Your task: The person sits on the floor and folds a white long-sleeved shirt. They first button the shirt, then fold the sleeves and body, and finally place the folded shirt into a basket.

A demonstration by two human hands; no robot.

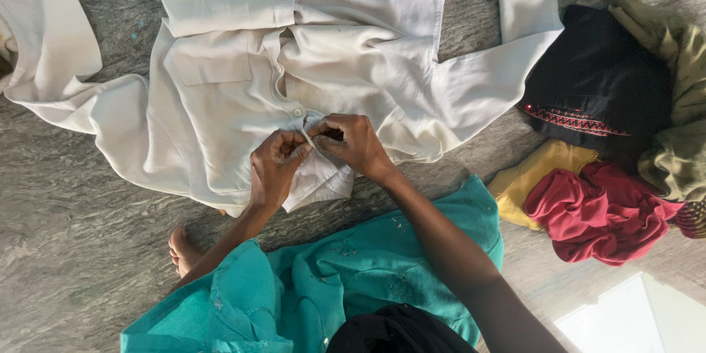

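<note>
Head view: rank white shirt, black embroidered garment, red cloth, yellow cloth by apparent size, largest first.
1. white shirt, spread across the floor, by far the largest.
2. black embroidered garment.
3. red cloth, bunched; close to the black one, so this order is unsure.
4. yellow cloth, mostly covered, so only its visible part is smallest.

teal garment (382, 265) w/ small embroidery | arms bare, no sleeves | foot (182, 250) bare

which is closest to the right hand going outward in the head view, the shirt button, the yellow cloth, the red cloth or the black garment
1. Shirt button, just up-left of the right hand, on the white shirt.
2. Yellow cloth, to its right on the floor.
3. Red cloth and black garment, farther right; too close to call.
</note>
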